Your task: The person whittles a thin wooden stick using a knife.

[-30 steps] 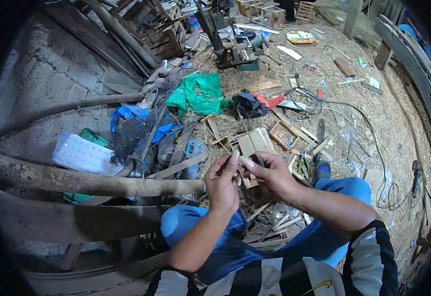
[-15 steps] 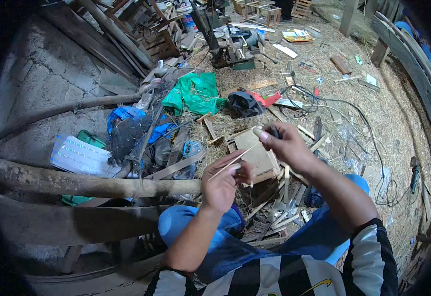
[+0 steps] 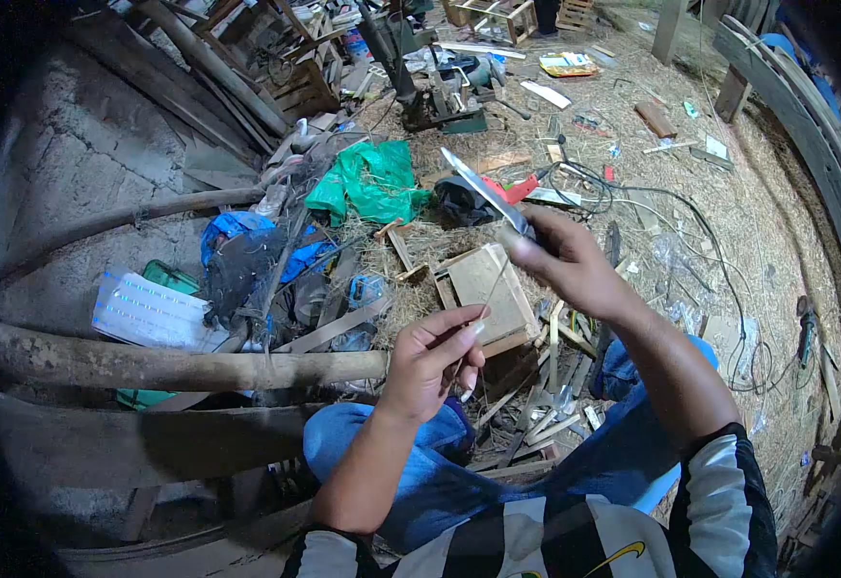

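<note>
One thin stick (image 3: 496, 285) is pinched between the thumb and forefinger of our left hand (image 3: 428, 364); our right hand (image 3: 573, 268) has its fingers closed round a knife (image 3: 479, 190), tip pointing away from us. We judge the step in hand to be knife work on the stick; the next move calls for a steady pinch and left fingertips clear of the edge. The stick slants up from those fingertips toward the right hand, above the box (image 3: 509, 310); whether its upper end touches, we cannot tell.
</note>
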A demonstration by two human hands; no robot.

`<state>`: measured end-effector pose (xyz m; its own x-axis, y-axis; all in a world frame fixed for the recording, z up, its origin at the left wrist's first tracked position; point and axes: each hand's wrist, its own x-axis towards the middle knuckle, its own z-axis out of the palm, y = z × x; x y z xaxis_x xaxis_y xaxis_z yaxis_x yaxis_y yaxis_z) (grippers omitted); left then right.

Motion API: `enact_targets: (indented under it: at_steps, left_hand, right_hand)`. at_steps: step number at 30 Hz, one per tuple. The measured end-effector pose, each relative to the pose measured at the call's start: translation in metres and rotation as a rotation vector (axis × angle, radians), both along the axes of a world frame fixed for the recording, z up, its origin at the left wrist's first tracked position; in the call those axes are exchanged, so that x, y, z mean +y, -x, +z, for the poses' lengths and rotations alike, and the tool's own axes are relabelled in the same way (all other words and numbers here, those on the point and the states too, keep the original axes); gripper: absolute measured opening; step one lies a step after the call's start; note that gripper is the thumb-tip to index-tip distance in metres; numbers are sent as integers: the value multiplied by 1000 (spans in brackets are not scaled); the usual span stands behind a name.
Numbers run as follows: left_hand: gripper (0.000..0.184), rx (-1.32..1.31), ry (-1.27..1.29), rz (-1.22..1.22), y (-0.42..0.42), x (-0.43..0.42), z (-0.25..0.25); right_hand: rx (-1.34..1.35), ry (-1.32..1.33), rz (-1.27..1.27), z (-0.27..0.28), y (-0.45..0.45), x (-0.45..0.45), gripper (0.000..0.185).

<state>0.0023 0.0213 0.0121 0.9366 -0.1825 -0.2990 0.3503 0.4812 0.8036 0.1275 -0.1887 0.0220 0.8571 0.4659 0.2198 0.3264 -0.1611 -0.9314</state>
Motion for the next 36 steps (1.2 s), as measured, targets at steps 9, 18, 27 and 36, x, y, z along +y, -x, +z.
enact_targets:
  at_steps: [9, 18, 27, 36]
  left_hand:
    - [36, -80, 182, 151, 0, 1, 3]
    - [37, -155, 105, 173, 2, 1, 2]
    - [39, -259, -39, 179, 4, -2, -6]
    - [37, -333, -104, 176, 5, -8, -4]
  right_hand:
    - [-418, 268, 9, 22, 27, 1, 21]
    - [-570, 389, 32, 18, 38, 9, 20]
    - [-526, 419, 70, 15, 40, 6, 20]
    - [-563, 441, 57, 17, 37, 3, 26]
